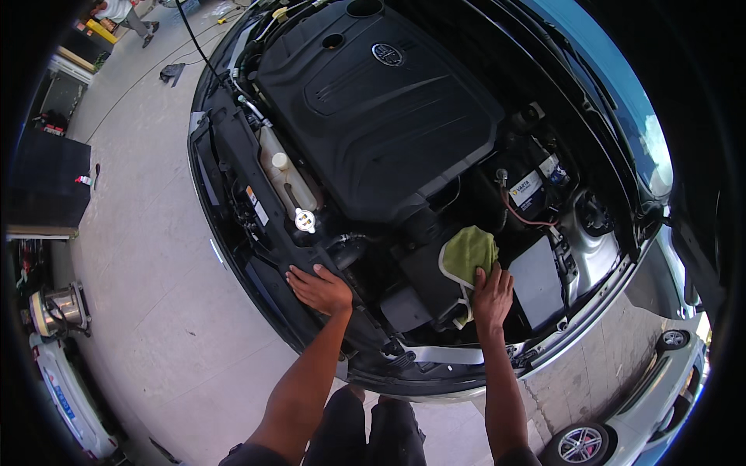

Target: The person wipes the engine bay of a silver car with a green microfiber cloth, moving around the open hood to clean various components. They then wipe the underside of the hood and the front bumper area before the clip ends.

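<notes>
My left hand [320,290] lies with its fingers stretched out on the black front panel [289,268] of a car's open engine bay, holding nothing. Between the fingers of my right hand [492,299] is the edge of a green microfiber cloth [469,255] with pale trim. The cloth lies bunched over a black plastic housing [426,270], hiding part of it. Ahead of my left hand are the white-and-metal radiator cap [305,220] and a translucent coolant tank [281,177] with a white cap. A large black engine cover [381,109] fills the middle of the bay.
A battery [536,186] with a red cable sits right of the cover, beside a grey box lid [538,283]. The raised hood's strut rises at upper left. A white car [633,419] stands right; a metal vacuum drum [61,311] stands left. Another person [128,15] walks far left.
</notes>
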### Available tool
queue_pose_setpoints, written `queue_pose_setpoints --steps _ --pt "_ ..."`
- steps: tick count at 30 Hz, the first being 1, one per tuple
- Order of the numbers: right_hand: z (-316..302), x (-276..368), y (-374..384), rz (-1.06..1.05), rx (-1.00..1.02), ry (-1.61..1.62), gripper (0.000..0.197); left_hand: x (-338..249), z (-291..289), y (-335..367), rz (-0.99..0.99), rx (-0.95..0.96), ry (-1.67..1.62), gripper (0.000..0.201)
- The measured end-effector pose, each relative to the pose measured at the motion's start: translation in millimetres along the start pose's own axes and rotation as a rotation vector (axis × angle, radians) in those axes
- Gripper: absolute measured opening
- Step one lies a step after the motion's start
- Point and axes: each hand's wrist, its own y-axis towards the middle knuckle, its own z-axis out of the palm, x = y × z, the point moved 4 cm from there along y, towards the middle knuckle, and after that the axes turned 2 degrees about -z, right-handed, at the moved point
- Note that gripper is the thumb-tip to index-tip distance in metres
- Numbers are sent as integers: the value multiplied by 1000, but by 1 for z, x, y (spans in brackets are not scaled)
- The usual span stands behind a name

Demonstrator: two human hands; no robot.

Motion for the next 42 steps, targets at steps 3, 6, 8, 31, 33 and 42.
queue_pose_setpoints --steps 3,6,8,31,33,42 --pt "-12 -17 -17 369 103 309 32 -1 -2 2 -12 15 9 60" --pt "-48 -34 -45 774 73 921 32 0 -5 5 -16 32 17 61" --pt "-79 -46 -68 1076 -19 1488 39 -1 -5 4 -24 45 18 62" --pt "-18 -121 19 -373 233 -18 95 5 3 2 -12 -43 13 58" --pt "-24 -134 4 -331 168 19 70 5 3 3 -42 -37 29 55" --pt "-84 -184 33 638 -244 1219 36 0 -1 2 -57 -6 13 54"
